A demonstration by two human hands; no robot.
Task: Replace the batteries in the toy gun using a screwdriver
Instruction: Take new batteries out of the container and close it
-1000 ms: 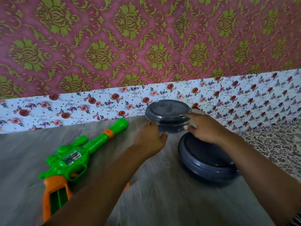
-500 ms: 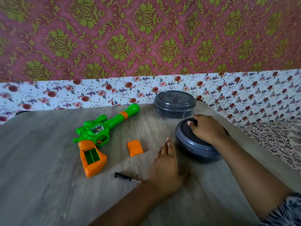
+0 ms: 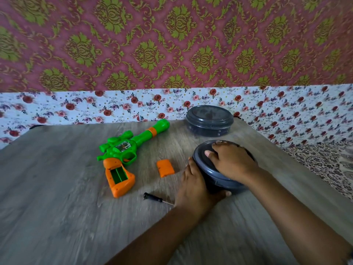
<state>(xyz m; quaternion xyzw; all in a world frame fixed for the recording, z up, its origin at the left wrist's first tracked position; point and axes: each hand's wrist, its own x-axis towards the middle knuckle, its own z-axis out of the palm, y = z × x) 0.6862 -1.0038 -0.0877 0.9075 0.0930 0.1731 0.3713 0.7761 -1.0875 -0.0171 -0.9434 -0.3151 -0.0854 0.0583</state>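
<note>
The near container (image 3: pixel 215 176) is being gripped by the left hand (image 3: pixel 196 185) at its side and the right hand (image 3: pixel 232 162) on its lid, so contents are being risked spilling if it is jerked.

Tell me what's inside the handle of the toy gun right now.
The toy gun has its battery compartment open: green walls and a divider show, no batteries visible.

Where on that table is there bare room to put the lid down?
Bare wood lies left of the toy gun and along the near edge below the screwdriver. It is crowded between the orange cover and the two containers.
</note>
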